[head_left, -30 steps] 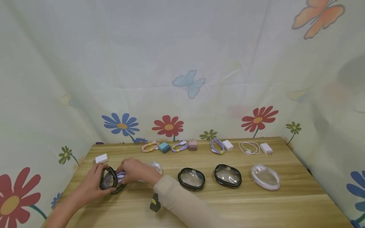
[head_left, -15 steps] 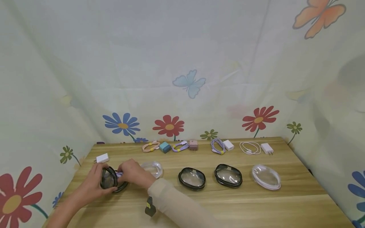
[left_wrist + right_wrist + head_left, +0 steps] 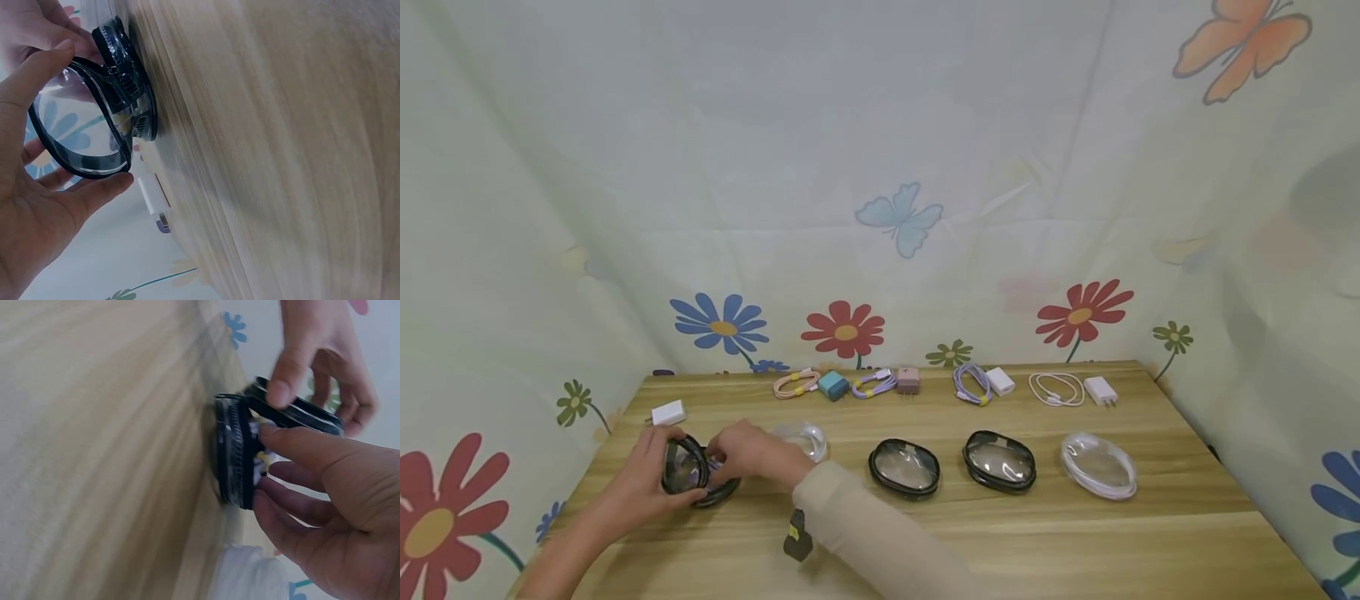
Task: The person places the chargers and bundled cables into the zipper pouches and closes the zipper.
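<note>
At the left of the table, a small clear zip case with black edging (image 3: 685, 468) stands unzipped, its see-through lid raised. My left hand (image 3: 642, 483) grips that lid by its rim, thumb on one edge and fingers on the other, as the left wrist view of the lid (image 3: 78, 119) shows. My right hand (image 3: 751, 454) reaches into the case's opening and pinches a coiled purple cable (image 3: 261, 461) with a yellow tie. Most of the cable is hidden by the fingers and the case wall (image 3: 232, 453).
A white charger (image 3: 668, 413) lies behind the left hand. A clear white-edged case (image 3: 808, 440) sits beyond the right forearm. Two black-edged cases (image 3: 905, 468) and a white-edged one (image 3: 1099, 467) lie rightward. Coiled cables (image 3: 973, 385) and charger plugs (image 3: 833, 385) line the back.
The purple cable has gone deeper between the case halves, and less of it shows. My right hand has shifted slightly left; my left hand keeps holding the lid up.
</note>
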`<state>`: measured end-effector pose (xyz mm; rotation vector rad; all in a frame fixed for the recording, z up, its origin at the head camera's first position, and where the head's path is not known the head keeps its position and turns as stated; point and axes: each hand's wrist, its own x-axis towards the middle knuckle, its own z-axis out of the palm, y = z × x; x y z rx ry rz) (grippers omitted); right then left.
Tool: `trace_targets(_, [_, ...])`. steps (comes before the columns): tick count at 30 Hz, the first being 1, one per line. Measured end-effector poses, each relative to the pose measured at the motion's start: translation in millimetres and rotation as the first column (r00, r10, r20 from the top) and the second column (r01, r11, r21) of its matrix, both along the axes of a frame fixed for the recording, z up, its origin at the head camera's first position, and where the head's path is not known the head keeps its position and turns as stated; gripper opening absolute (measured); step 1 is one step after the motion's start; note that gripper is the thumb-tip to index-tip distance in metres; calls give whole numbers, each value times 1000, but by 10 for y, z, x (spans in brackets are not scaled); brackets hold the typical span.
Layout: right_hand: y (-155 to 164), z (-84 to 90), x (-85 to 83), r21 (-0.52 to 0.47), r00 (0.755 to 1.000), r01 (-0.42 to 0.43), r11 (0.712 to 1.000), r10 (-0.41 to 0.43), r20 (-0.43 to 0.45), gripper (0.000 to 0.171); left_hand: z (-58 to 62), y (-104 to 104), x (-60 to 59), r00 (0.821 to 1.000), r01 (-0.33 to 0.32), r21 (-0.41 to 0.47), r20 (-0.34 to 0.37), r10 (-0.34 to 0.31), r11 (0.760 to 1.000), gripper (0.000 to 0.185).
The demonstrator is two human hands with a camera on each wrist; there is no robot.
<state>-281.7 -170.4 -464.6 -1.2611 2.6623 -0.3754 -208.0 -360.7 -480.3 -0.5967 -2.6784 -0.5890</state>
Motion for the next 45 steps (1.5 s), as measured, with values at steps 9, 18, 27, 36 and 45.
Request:
trace_targets(9, [-144,-123,58,-35,995,79,996,-81,-57,35,4,-21,-1,999,18,-5,-28,-18,1000,93])
trace_targets(18, [-134,-42,83,77,996,51,996,-45,-77,28,1,-12,4,997,37,-19,-64,-38,999,92])
trace_targets(27, [-148,-6,87,141,998,47,989,-40,-53,22,-23,16,17,996,50,-23,-78,-51,999,91])
trace_targets(36, [-163,-84,27,129,1000,-5,992,6,-12,51,-65,5,20,989,96,8,-113,-94,995,93])
trace_targets(45, [-256,-142,-15,158,999,15,987,-8,-46,64,-39,34,17,987,125,16,-102,-123,992,93])
